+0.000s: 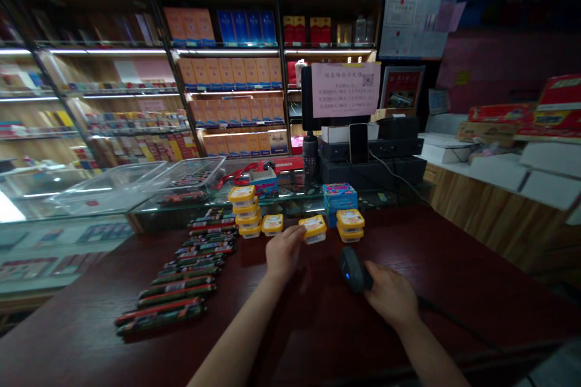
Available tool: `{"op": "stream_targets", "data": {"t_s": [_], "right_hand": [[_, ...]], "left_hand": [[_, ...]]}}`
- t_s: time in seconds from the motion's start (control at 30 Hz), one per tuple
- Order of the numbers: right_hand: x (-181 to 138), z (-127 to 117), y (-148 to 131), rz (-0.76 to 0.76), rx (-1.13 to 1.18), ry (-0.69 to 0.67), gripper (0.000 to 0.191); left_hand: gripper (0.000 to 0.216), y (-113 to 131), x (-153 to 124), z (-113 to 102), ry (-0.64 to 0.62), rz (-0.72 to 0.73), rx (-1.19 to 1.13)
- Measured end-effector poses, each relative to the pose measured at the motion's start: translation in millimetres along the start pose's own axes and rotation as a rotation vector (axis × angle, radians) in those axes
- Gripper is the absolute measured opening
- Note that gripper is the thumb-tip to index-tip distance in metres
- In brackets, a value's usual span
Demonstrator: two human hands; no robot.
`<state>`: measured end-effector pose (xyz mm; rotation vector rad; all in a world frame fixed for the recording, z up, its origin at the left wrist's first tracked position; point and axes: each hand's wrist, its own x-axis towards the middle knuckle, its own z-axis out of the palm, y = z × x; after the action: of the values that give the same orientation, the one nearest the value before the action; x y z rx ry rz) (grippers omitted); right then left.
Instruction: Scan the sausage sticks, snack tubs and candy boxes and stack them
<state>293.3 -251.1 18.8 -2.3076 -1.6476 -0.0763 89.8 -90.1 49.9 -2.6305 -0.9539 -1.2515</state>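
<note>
My left hand (284, 252) pinches the near left corner of a small yellow-lidded plastic tub (314, 227), just above the dark red counter (299, 326) or resting on it; I cannot tell which. Wrapped round the handle of a black barcode scanner (353, 270) is my right hand (394, 297). A blue light glows on the scanner, and its cable trails off to the right. Left of the held tub sits a single tub (273, 224), beside a taller stack of the same tubs (247, 211). Two more stacked tubs (350, 226) stand to the right.
Several wrapped sausage-like sticks (177, 283) lie in a row on the left. Blue boxes (340, 195) stand behind the right tubs. Farther back are a monitor with a pink sign (345, 91), a phone (358, 144), clear plastic bins (190, 170) and shelves of orange boxes (231, 74).
</note>
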Motion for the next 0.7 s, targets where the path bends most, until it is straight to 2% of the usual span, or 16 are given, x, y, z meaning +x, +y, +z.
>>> {"op": "stream_targets", "data": {"t_s": [0.17,0.27,0.4,0.5,0.6,0.7], "right_hand": [[-3.3,-2.1,-6.1,-0.008,-0.006,-0.031,0.023],[-4.6,-7.5,-13.7,-0.029,-0.009,-0.053,0.028],[-5.0,-16.1,-27.3,-0.006,0.063,-0.089,0.027],[-6.4,-18.2,-38.5,-0.017,0.300,-0.115,0.024],[-9.3,-15.2,-49.7,-0.089,0.639,-0.111,0.030],[-12.2,-12.9,-59.2,-0.102,0.792,-0.100,0.035]], "left_hand": [[0.020,-35.9,-46.8,-15.8,0.052,-0.188,-0.029],[0.019,-41.9,-55.6,-17.9,0.056,-0.295,-0.025],[0.017,-38.4,-54.9,-17.9,0.052,-0.408,0.007],[0.016,-37.0,-54.6,-16.1,0.070,-0.464,0.026],[0.016,-38.3,-56.6,-13.6,0.095,-0.484,0.004],[0.016,-39.5,-58.9,-11.5,0.104,-0.494,-0.010]]}}
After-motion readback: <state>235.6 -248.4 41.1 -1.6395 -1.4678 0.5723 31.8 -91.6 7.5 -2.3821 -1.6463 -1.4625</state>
